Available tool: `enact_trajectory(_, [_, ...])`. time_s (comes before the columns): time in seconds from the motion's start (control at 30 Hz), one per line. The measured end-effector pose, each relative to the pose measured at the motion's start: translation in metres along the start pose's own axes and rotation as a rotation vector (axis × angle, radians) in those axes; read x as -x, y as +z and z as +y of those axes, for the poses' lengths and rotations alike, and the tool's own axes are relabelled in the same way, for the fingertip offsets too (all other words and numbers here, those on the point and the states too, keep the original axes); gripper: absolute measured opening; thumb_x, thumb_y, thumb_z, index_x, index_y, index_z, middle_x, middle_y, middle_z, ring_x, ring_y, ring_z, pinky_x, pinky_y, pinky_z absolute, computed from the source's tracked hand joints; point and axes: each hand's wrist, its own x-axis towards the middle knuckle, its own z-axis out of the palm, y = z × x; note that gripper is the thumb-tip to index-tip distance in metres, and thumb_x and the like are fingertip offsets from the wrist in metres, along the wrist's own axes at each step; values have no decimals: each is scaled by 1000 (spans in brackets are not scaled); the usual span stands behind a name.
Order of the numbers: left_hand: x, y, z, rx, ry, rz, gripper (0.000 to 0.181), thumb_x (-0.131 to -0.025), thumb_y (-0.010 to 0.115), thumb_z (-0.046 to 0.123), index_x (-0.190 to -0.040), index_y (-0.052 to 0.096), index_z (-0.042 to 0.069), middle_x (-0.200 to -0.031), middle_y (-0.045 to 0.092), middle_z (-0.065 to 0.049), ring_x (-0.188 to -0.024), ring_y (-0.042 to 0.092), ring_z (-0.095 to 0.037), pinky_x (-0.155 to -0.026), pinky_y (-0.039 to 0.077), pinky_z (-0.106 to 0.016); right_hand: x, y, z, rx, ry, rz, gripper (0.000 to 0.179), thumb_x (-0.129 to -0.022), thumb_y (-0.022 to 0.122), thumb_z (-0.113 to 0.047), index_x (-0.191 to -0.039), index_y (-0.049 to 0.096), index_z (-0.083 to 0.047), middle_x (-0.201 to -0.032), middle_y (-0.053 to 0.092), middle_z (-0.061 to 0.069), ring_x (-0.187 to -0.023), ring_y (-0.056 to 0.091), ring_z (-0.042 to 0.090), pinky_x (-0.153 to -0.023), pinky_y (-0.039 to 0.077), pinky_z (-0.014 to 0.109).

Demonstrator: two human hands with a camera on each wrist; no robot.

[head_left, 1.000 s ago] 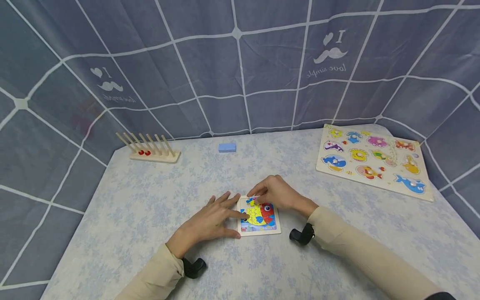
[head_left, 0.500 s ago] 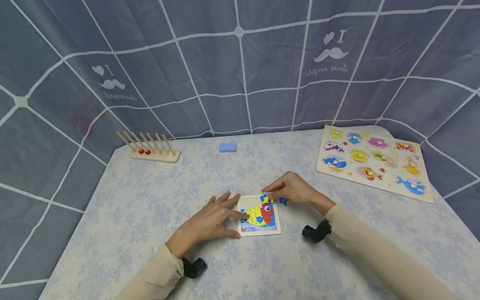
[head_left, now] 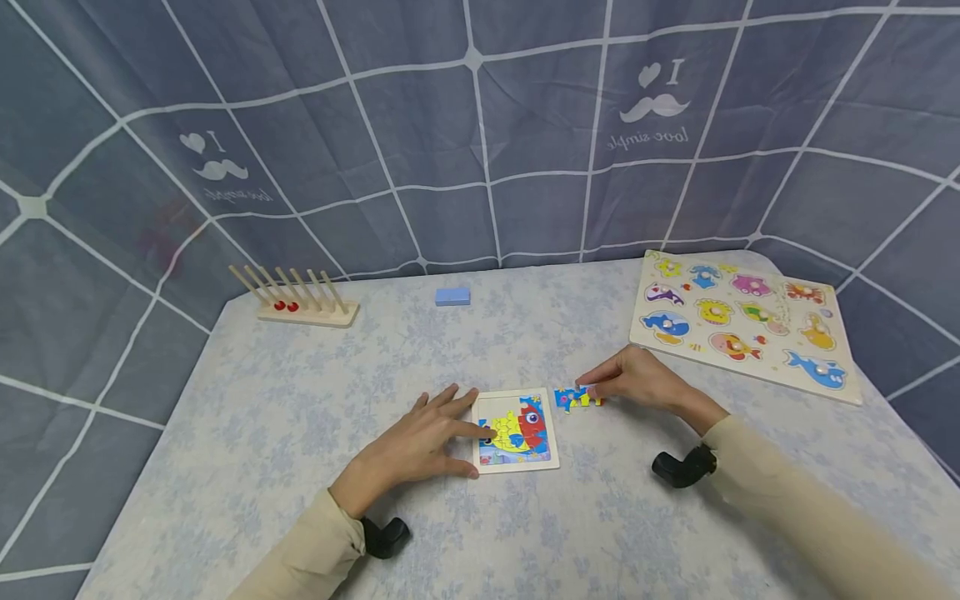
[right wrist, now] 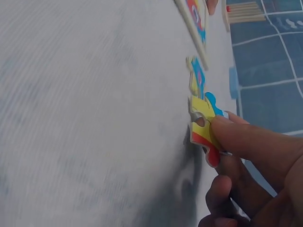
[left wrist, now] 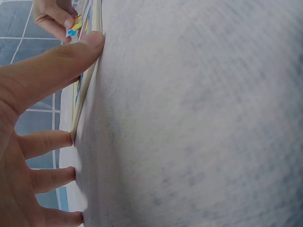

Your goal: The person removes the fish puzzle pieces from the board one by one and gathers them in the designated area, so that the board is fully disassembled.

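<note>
A small framed jigsaw puzzle (head_left: 514, 467) with a red and yellow fish picture lies in front of me; its upper left part is bare. My left hand (head_left: 423, 446) rests on its left edge with fingers spread, the index finger reaching over the picture. To the right of the frame, my right hand (head_left: 648, 382) pinches a yellow, red and blue puzzle piece (right wrist: 204, 124) between thumb and fingers. Another piece (right wrist: 197, 78), blue and yellow, lies on the table right beside the held one, between it and the frame.
A wooden peg stand (head_left: 318, 313) with red beads is at the back left. A blue block (head_left: 453, 297) sits at the back middle. On the right lies a large knob puzzle board (head_left: 742, 321) with sea animals. A grey checked curtain (head_left: 540, 125) hangs behind the table.
My right hand has moved right, off the frame's top edge to the table beside it, taking puzzle pieces out. The frame's upper left has become bare. The left hand stays put.
</note>
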Motion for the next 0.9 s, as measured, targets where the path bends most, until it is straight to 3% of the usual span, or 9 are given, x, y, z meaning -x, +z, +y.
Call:
enact_trajectory(0.33, [0, 0, 1, 9, -1, 2, 54, -78, 81, 43, -128, 69, 26, -155, 34, -18, -143, 22, -47, -103, 21, -75, -1, 1, 0, 88, 7, 81, 16, -84, 73, -5, -100, 79, -4, -92, 76, 6, -82, 61, 14, -65, 44, 27])
enact_trajectory(0.57, [0, 1, 1, 3, -5, 0, 55, -78, 81, 43, -128, 69, 26, -155, 34, -18, -143, 22, -47, -103, 21, -74, -2, 3, -4, 194, 30, 138, 10, -81, 77, -6, -90, 79, -5, -78, 71, -2, -78, 58, 15, -66, 44, 30])
enact_trajectory(0.73, [0, 0, 1, 7, 0, 2, 55, -78, 81, 43, -128, 69, 25, -155, 34, -18, -143, 22, -47, -104, 21, -74, -3, 5, -6, 182, 35, 130, 7, -80, 77, -4, -87, 78, -5, -68, 69, -3, -66, 58, 12, -61, 44, 30])
enact_trajectory(0.9, [0, 0, 1, 11, 4, 7, 55, -77, 81, 43, -128, 69, 24, -155, 34, -18, -143, 22, -47, -104, 21, -74, -3, 4, -6, 172, 45, 123, 7, -81, 77, -5, -88, 77, -5, -69, 70, -3, -65, 58, 12, -60, 44, 30])
